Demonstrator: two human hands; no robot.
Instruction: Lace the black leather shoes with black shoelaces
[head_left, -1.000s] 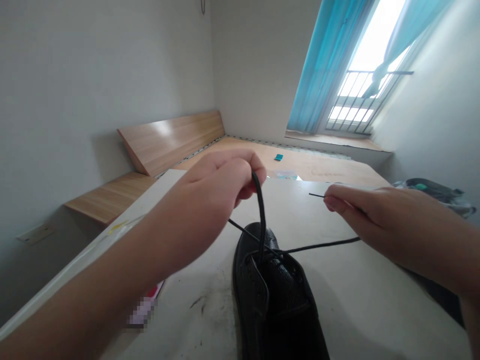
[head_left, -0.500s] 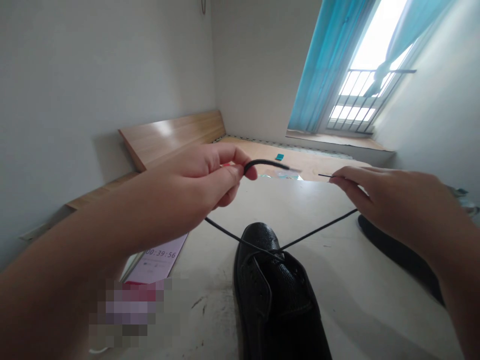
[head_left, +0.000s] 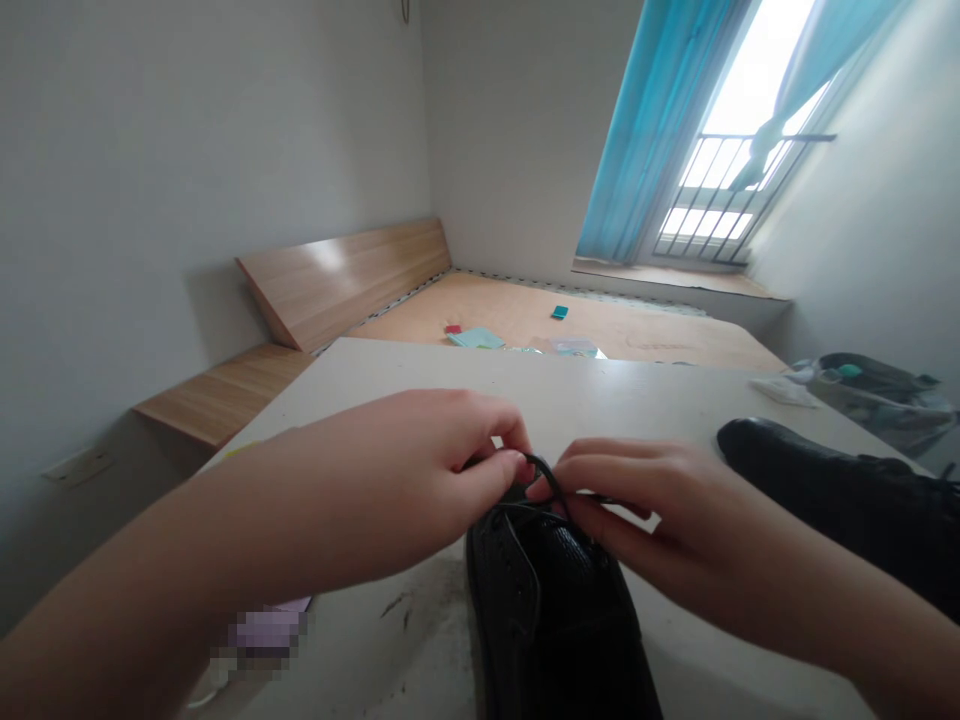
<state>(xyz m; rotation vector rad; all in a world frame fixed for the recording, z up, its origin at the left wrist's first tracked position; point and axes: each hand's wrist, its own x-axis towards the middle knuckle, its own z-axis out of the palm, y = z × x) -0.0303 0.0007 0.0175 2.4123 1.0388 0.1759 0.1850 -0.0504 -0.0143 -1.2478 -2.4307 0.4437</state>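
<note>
In the head view a black leather shoe (head_left: 504, 590) stands on the white table, its toe pointing away from me. My left hand (head_left: 442, 460) is over the toe end, thumb and forefinger pinched on a black shoelace (head_left: 553, 478). The lace bends from there down towards the front eyelets. Close by on the right, my right hand (head_left: 652, 490) has its thumb and fingers closed on the lace at the shoe's right side. Its exact grip is partly hidden. Both hands cover the toe and much of the front lacing.
A second black shoe (head_left: 817, 490) lies at the right of the white table (head_left: 360, 380). A pink-screened phone is mostly behind my left forearm. Beyond stands a bed (head_left: 480, 290) with small packets; a bin (head_left: 885, 385) is at far right.
Both hands have come down and together from their raised, spread positions. The lace ends, earlier held apart in the air, are now down close to the shoe's front eyelets.
</note>
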